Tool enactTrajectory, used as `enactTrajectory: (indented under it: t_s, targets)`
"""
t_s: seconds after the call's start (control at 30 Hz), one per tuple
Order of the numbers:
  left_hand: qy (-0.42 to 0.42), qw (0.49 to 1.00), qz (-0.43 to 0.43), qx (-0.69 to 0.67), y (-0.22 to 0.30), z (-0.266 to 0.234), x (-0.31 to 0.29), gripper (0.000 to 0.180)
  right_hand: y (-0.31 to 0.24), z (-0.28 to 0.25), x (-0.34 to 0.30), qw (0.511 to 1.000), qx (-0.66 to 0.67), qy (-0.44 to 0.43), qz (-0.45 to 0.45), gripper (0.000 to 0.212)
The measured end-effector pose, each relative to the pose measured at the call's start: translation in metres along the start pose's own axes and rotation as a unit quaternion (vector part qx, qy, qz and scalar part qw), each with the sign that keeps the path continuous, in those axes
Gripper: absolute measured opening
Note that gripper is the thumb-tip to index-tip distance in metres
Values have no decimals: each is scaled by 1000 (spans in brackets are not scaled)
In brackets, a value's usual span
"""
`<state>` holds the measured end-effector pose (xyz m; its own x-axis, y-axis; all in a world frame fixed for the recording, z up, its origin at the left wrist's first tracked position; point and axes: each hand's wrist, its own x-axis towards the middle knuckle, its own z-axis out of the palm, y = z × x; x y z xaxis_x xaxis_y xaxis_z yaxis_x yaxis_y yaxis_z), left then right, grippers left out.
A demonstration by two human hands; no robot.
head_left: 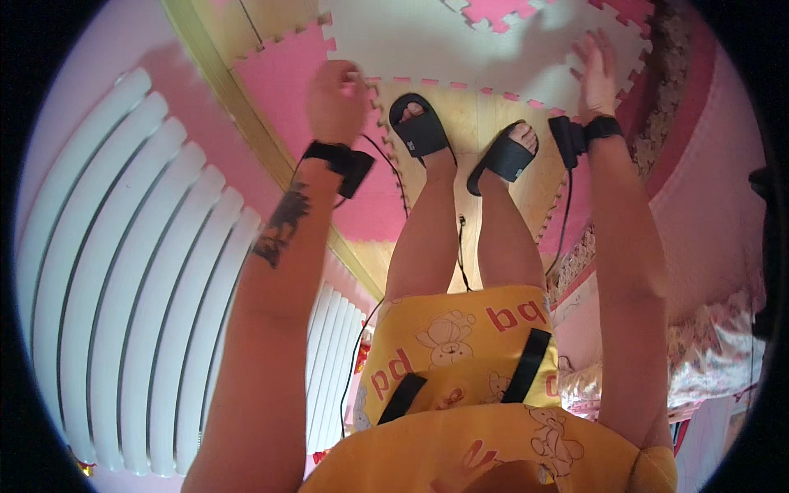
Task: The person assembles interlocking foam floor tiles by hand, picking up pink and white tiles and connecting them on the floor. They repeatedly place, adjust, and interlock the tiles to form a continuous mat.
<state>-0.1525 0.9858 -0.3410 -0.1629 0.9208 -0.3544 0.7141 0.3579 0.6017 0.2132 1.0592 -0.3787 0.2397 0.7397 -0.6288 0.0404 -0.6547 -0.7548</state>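
My left hand (pixel 335 103) is held out over the pink foam mat (pixel 281 82), its fingers curled in and nothing showing between them. A black strap with a small dark box (pixel 352 172) sits on that wrist. On the other side my right hand (pixel 597 76) is raised near the edge of the white foam mat (pixel 411 41), fingers spread and holding nothing. Its wrist also bears a black strap (pixel 604 127) with a box. Between and below the hands are my feet in black slippers (pixel 423 135), standing on the wooden floor.
A white ribbed radiator (pixel 123 296) lines the wall at left. At right stand a pink padded side (pixel 699 238) and a patterned cloth (pixel 699 353). Thin black cables (pixel 567 214) hang from the wrist boxes. A cable (pixel 462 255) runs between my legs.
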Motion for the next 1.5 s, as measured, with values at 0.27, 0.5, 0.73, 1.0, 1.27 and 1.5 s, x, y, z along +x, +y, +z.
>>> enactTrajectory:
  t_s: [0.27,0.5,0.73,1.0,1.27,1.5]
  targets:
    - [4,897,93,432,-157,-24,98,76,11,46,20,994,-106,7,13,88]
    - [-180,813,81,548,-152,-18,155,68,19,67,37,990,-61,-16,125,45]
    - [-240,888,-4,394,-98,-131,78,42,39,52,48,980,98,-87,152,48]
    - [-146,962,66,221,58,-253,-29,25,36,21,31,988,-82,-53,116,50]
    - [-57,956,185,221,147,-282,-61,39,20,4,-66,929,-298,-216,46,67]
    - [-7,957,260,133,239,-362,-82,40,-52,39,-226,882,-158,-444,3,99]
